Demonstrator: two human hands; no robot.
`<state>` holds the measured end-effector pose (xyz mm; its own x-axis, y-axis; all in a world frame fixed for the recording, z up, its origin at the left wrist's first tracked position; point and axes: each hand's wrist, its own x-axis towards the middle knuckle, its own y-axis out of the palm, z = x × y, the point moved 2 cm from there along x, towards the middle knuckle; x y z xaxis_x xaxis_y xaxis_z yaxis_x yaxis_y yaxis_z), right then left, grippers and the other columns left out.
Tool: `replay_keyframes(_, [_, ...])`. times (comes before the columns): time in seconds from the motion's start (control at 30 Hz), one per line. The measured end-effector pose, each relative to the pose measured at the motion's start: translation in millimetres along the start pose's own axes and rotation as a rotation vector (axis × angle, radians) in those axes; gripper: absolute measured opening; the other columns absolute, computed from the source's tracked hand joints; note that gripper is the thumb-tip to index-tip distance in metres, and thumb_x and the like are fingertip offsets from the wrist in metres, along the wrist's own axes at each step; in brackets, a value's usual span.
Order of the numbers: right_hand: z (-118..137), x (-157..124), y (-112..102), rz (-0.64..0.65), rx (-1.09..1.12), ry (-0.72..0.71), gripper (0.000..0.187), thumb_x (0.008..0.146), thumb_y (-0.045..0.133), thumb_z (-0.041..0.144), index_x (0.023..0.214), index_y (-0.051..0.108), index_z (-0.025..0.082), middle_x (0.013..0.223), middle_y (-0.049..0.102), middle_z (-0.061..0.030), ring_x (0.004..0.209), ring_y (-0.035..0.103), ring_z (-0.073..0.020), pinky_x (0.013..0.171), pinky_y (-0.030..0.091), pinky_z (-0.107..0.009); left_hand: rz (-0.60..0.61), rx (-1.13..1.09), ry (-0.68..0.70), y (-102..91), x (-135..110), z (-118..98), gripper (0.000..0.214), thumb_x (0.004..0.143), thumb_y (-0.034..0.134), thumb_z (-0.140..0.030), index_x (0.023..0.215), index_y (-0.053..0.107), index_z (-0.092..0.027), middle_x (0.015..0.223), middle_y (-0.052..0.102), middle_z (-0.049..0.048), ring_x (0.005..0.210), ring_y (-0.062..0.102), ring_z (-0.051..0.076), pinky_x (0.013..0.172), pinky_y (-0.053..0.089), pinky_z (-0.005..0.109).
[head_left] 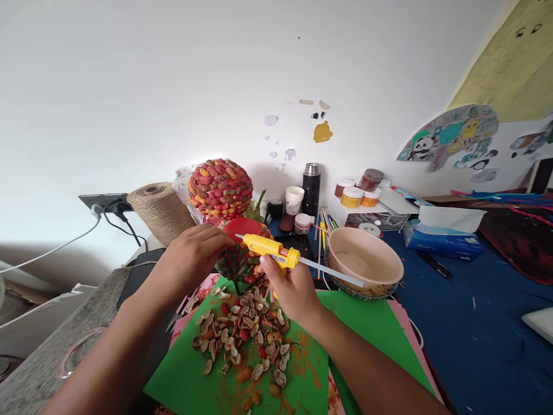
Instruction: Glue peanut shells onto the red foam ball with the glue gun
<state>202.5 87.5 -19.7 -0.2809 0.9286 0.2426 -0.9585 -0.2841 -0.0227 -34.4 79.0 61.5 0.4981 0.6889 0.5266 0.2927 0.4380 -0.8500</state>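
Near the centre of the frame, your right hand is gripping the glue gun, which is pointing left in front of the red ball. Your left hand is curling its fingers at the ball's edge; I cannot tell whether they are pinching anything. Nutshells are lying on green paper at lower centre, with a bowl standing right of centre.

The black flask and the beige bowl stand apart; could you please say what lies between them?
In the head view, slender sticks, perhaps brushes or pencils, lie between the flask and bowl.
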Motion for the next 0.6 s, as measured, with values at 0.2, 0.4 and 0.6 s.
replay_keyframes(0.2, [-0.2,0.0,0.1,0.006,0.001,-0.009,0.068,0.103,0.062,0.088,0.096,0.077,0.022,0.079,0.076,-0.0063,0.051,0.058,-0.0169,0.042,0.047,-0.027,0.009,-0.016,-0.006,0.0,-2.0,3.5,0.033,0.115,0.053,-0.023,0.111,0.086,-0.025,0.107,0.090,0.0087,0.096,0.081,0.030,0.087,0.063,0.043])
replay_keyframes(0.4, [0.6,-0.2,0.6,0.018,-0.001,-0.001,0.068,0.103,0.062,0.088,0.098,0.079,0.022,0.092,0.082,-0.0096,0.051,0.059,-0.0161,0.042,0.045,-0.027,0.017,-0.035,0.003,1.2,-3.0,3.2,0.034,0.117,0.051,-0.021,0.110,0.084,-0.025,0.107,0.089,0.0084,0.097,0.081,0.029,0.087,0.062,0.042])
replay_keyframes(0.6, [2.1,-0.2,0.3,0.012,-0.023,0.001,0.069,0.103,0.061,0.089,0.100,0.080,0.022,0.086,0.080,-0.0083,0.051,0.059,-0.0166,0.042,0.044,-0.027,0.022,-0.048,-0.030,3.5,-3.6,3.1,0.033,0.119,0.052,-0.028,0.115,0.085,-0.025,0.113,0.088,0.0098,0.101,0.081,0.030,0.089,0.063,0.043])
